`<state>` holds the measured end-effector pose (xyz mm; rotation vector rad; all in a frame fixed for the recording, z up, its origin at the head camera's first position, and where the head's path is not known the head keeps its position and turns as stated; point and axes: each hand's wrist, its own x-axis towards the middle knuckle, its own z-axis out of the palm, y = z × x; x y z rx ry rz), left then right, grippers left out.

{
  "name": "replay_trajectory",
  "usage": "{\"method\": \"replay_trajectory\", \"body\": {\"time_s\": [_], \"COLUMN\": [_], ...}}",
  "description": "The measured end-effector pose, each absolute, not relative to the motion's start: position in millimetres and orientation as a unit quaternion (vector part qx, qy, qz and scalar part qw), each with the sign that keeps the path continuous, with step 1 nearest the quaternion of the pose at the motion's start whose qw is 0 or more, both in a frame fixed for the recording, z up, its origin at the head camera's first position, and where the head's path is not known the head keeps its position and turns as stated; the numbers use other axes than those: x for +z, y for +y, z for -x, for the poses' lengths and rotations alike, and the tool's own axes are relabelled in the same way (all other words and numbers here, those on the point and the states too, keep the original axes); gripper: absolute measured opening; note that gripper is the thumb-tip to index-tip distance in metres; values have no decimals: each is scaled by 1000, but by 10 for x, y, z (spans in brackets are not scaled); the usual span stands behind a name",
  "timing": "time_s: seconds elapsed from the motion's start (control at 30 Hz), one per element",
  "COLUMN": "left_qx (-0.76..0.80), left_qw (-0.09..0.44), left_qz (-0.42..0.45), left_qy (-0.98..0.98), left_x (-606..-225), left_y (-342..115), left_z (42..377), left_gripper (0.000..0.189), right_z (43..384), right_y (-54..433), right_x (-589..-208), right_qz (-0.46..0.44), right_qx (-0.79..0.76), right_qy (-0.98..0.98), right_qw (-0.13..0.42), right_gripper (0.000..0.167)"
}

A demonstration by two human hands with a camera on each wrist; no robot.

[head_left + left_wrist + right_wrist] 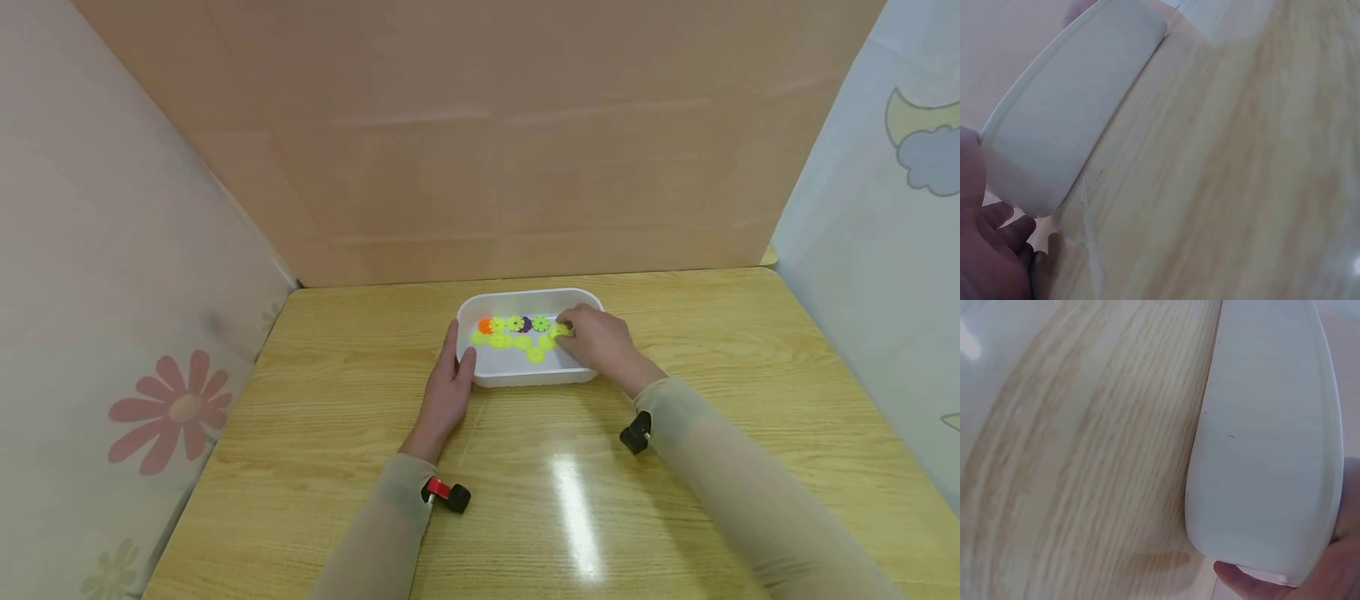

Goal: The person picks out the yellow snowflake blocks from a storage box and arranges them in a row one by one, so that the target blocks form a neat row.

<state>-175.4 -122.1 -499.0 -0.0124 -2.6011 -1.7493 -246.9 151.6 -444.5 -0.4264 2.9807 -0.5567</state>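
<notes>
A white plastic tray point(536, 379) stands on the table, holding several flat, notched snowflake discs. Most are yellow point(522, 342) or yellow-green point(541, 323); one orange disc point(485, 326) and one purple disc point(527, 324) lie partly covered. My left hand point(447, 387) grips the tray's left end, its thumb at the near corner. In the left wrist view, curled fingers point(1016, 231) show by that corner. Over the right end, my right hand point(600, 337) reaches inside, thumb and forefinger pinching a yellow disc point(559, 331). The right wrist view hides the discs behind the tray wall point(1266, 437).
The wood-grain table point(337, 417) reaches to a tan panel point(487, 167) at the back. Pale printed walls stand at the left point(112, 250) and right point(885, 275). Each wrist bears a small black camera mount point(637, 432).
</notes>
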Motion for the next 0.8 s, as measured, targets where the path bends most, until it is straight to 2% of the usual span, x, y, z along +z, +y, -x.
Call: {"method": "replay_trajectory", "body": {"time_s": [0.4,0.8], "left_qx": [-555,-553], "left_qw": [-2,0], "left_qz": [5,7], "left_qy": [-832,-833], "left_x": [-4957,-4976], "left_y": [-1211,-1180], "left_z": [1748,1826], "left_gripper": [68,72], "right_z": [2462,2511], "right_y": [1545,1598], "right_x": [-4464,-4507], "right_qz": [120,130], "right_qx": [-255,-285], "right_qy": [959,949], "right_qw": [30,-19], "right_gripper": [38,40]}}
